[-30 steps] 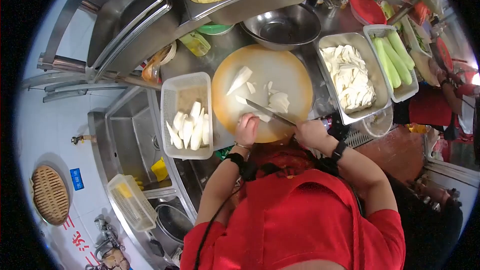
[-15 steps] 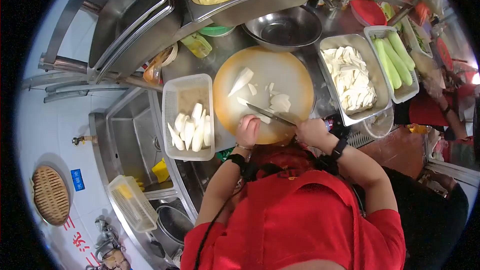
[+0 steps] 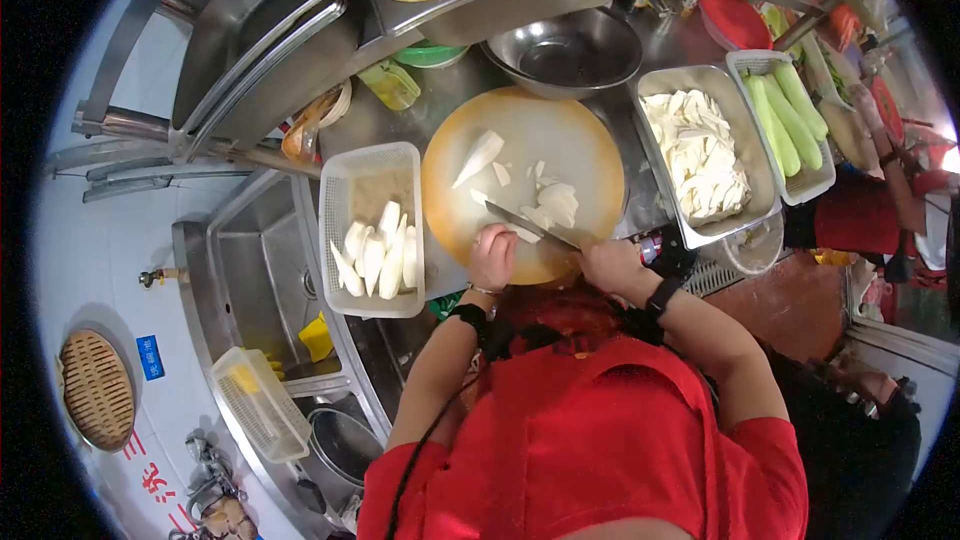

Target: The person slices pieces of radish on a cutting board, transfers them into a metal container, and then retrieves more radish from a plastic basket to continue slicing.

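My right hand (image 3: 610, 266) is closed round the handle of a kitchen knife (image 3: 535, 228), its blade lying across a round cutting board (image 3: 590, 145). Curled fingers of my left hand (image 3: 492, 258) press on a pale piece of peeled white vegetable (image 3: 524, 234) beside the blade; the fingers partly hide it. Just beyond the knife lies a small heap of white slices (image 3: 553, 206). A tapered white vegetable chunk (image 3: 480, 158) rests farther up the board, with a few small scraps near it.
Left of the board stands a white plastic basket (image 3: 372, 158) holding several peeled white stalks (image 3: 376, 258). On the right, a steel pan (image 3: 690, 76) holds white slices, beside a basket of green gourds (image 3: 790, 130). A metal bowl (image 3: 565, 50) sits behind; a sink (image 3: 262, 260) lies left.
The whole view has shifted slightly. Both hands and the knife stay close to the same place on the board, and the slices by the blade lie slightly differently.
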Tool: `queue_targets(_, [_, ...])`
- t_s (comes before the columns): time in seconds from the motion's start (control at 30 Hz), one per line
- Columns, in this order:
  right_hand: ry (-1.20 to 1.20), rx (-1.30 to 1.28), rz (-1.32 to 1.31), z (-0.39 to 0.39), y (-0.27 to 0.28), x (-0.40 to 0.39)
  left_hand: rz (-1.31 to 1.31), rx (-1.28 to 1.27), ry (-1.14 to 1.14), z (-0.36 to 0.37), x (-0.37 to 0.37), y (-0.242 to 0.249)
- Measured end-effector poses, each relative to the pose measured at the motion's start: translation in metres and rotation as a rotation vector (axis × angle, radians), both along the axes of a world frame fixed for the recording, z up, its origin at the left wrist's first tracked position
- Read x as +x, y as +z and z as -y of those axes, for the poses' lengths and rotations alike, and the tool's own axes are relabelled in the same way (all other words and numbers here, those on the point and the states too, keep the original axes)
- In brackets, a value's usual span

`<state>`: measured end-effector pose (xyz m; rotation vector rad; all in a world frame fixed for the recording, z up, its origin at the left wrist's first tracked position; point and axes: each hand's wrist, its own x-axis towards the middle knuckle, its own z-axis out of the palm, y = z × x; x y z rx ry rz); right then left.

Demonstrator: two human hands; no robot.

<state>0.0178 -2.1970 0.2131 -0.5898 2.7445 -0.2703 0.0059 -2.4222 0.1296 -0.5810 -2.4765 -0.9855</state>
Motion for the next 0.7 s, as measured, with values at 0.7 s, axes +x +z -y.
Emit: queue_targets(0.7, [0.003, -0.029, -0.084, -0.002, -0.006, 0.000, -0.030, -0.025, 0.052, -0.001, 0.001, 0.003])
